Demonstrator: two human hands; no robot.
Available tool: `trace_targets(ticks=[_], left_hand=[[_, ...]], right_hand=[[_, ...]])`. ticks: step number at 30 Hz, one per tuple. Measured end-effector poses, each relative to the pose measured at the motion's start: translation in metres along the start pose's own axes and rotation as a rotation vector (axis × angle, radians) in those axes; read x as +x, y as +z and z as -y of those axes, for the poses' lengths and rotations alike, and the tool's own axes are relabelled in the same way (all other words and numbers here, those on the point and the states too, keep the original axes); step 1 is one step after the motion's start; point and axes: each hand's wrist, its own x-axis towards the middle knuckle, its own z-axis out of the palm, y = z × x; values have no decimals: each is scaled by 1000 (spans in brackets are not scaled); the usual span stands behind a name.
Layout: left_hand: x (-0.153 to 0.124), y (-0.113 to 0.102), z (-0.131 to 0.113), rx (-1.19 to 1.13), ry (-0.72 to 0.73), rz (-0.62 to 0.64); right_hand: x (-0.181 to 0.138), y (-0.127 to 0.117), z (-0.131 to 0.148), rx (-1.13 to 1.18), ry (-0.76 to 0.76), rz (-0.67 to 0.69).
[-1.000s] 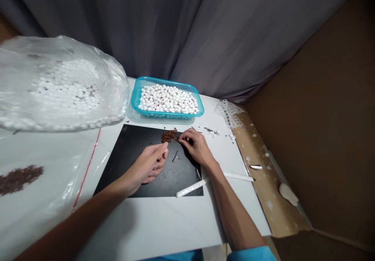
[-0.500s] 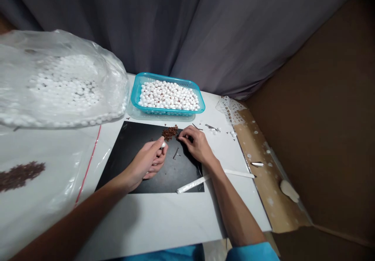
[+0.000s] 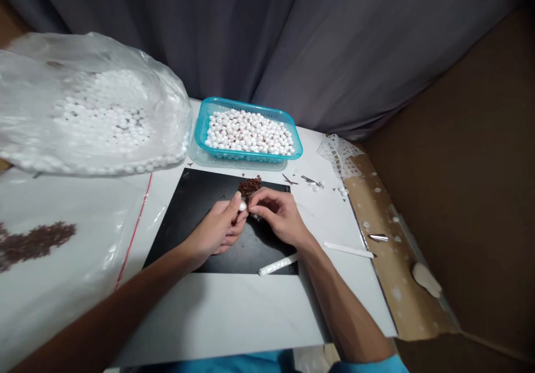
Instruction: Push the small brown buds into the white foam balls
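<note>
Now, one small, round, glossy white ball sits between the thumb and the bent fingers of the left hand, above a flat, black, rectangular mat. The right hand is just beside it, its thumb and forefinger pressed together at the tips; what they pinch is too small to tell. Close behind lies a loose heap of tiny dark-brown pieces. Farther off, on the white worktop, stands a turquoise plastic basket full of similar balls. The step in hand seems to be fine work on this single ball; the next move calls for a steady left hold and precise right fingertips.
</note>
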Motion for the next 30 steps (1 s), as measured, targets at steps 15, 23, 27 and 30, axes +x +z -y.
trace_targets(ticks=[15,23,27,30], left_hand=[[1,-4,5,30,10,-7],[2,-6,6,39,-7,-13],[3,-6,7,50,7,-36],[3,-5,8,49,25,-39]], right_hand=[[-4,7,5,-94,-28,-53],[-4,12,5,-55,-5,-77],[-4,14,4,6,9,-99],[-4,17,4,26,22,-119]])
